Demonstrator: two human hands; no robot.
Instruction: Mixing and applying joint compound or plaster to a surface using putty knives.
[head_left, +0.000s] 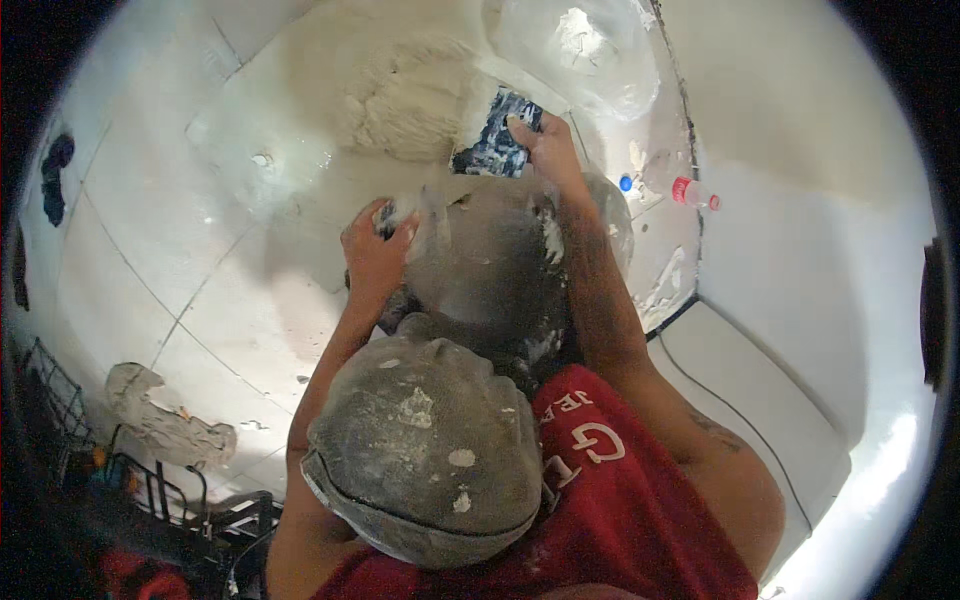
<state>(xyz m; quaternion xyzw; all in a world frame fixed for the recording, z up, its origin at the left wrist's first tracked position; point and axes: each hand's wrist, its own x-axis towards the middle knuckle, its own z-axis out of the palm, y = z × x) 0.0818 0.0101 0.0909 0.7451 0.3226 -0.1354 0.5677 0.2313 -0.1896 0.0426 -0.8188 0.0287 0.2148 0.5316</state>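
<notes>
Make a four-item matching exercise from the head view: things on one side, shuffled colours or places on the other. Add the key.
Things
1. flat rectangular tool
2. plastic bottle
3. small cap-like disc
4. heap of paste

Colour or place
A. blue
B. beige
C. in the right hand
D. clear and red

Pairs: 1-C, 2-D, 3-A, 4-B

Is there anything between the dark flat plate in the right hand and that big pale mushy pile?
Nothing visible: the right hand holds the dark flat plate just right of the pale pile.
</notes>
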